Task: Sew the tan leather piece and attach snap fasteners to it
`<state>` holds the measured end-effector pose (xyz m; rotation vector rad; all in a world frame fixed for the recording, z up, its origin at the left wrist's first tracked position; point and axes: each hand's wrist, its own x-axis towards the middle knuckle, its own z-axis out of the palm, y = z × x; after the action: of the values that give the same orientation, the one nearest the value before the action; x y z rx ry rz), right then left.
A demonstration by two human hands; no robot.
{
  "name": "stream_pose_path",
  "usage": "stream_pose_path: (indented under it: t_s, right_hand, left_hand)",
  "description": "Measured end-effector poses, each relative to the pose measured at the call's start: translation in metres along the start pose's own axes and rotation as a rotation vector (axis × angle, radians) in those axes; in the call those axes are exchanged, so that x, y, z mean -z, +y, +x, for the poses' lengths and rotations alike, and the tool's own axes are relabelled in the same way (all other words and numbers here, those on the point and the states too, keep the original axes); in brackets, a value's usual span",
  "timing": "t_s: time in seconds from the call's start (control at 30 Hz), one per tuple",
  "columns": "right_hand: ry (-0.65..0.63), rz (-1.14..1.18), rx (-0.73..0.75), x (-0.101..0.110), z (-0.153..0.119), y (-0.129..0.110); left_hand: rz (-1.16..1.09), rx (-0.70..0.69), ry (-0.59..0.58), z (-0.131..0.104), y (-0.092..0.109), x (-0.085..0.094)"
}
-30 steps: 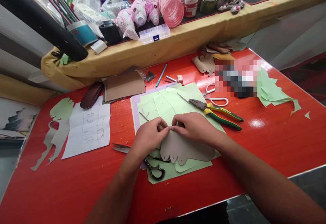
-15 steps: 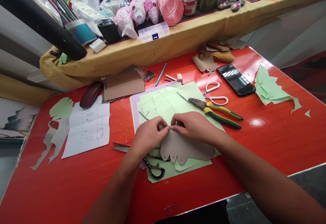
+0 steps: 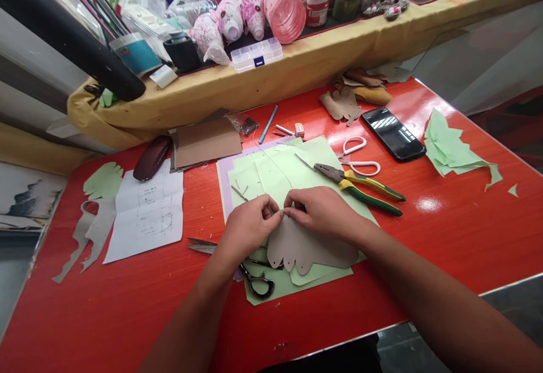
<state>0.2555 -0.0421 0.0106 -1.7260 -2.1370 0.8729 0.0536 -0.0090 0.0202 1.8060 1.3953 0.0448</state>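
Both hands meet at the top edge of a grey-beige scalloped piece [image 3: 311, 250], leather-like, with small holes in its rounded lobes. My left hand [image 3: 253, 220] pinches the edge with thumb and finger. Right beside it, my right hand [image 3: 316, 208] pinches at the same spot, fingertips nearly touching. Anything small between the fingertips is hidden. A thin dark thread [image 3: 275, 162] runs from the fingers up across the green paper sheets [image 3: 324, 150]. Under and beside my left wrist lie black-handled scissors [image 3: 258, 287].
Pliers [image 3: 360, 187], white-handled scissors [image 3: 360, 167] and a phone [image 3: 393, 133] lie to the right, with crumpled green paper [image 3: 456, 147] beyond. A drawn sheet [image 3: 146, 215], a computer mouse [image 3: 153, 157] and brown card [image 3: 207, 142] lie left. A cloth-covered shelf [image 3: 254, 87] with jars borders the back.
Almost nothing differs. Both hands keep their pinch at the piece's top edge, with only a very slight shift of the right fingers.
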Motion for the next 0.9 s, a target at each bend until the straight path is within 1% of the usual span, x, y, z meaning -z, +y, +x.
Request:
stream_pose_path:
  t_s: [0.27, 0.43, 0.47, 0.5, 0.53, 0.6, 0.63, 0.7, 0.77, 0.9]
  right_hand:
    - [-0.010, -0.010, -0.008, 0.000, 0.000, -0.002]
    - [-0.009, -0.012, -0.013, 0.000, 0.000, -0.001]
    - [-0.007, -0.012, -0.017, 0.000, 0.000, -0.001]
    - [-0.006, -0.010, -0.020, 0.000, 0.000, -0.001]
    - [-0.006, -0.009, -0.021, 0.000, 0.000, -0.002]
    - [-0.013, -0.008, -0.020, 0.001, 0.000, -0.002]
    - [-0.016, -0.010, -0.021, 0.001, 0.000, -0.002]
    - [-0.020, -0.019, -0.025, 0.001, 0.000, -0.002]
    - [-0.020, -0.026, -0.028, 0.001, 0.000, -0.003]
    - [-0.024, -0.019, -0.030, 0.001, 0.000, -0.003]
  left_hand:
    - [0.012, -0.006, 0.029, -0.002, 0.002, -0.001]
    - [-0.095, -0.047, -0.013, -0.004, -0.007, 0.004]
    - [-0.124, -0.047, 0.007, -0.004, -0.010, 0.007]
    - [-0.144, -0.037, 0.056, -0.004, -0.014, 0.011]
    - [-0.146, -0.012, 0.148, -0.004, -0.018, 0.016]
    - [-0.072, 0.070, 0.299, -0.002, -0.026, 0.027]
    - [-0.012, 0.111, 0.336, 0.000, -0.029, 0.032]
    - [0.102, 0.168, 0.353, 0.006, -0.033, 0.041]
    - [0.194, 0.205, 0.350, 0.012, -0.035, 0.046]
    - [0.254, 0.241, 0.328, 0.022, -0.037, 0.046]
